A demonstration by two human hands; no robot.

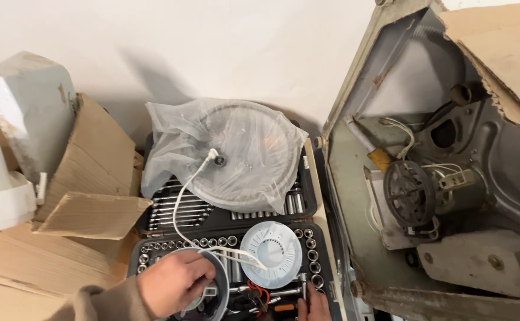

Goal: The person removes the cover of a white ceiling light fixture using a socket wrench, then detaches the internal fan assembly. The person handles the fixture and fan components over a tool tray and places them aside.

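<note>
My left hand (174, 284) is closed over the rim of a round grey part (217, 284) lying on an open black socket tool case (310, 205). A white cable (182, 196) runs from that spot up to a round disc in a clear plastic bag (236, 151) resting on the case's upper half. A white ribbed round cap (277, 245) sits on the sockets just right of my left hand. Only the fingertips of my right hand (314, 306) show at the bottom edge, resting on the tools in the case.
An opened appliance housing (355, 184) stands at the right, showing a motor with a dark pulley wheel (411, 193) and loose wires. Cardboard pieces (93, 172) and white foam blocks (31, 107) are piled at the left. A white wall is behind.
</note>
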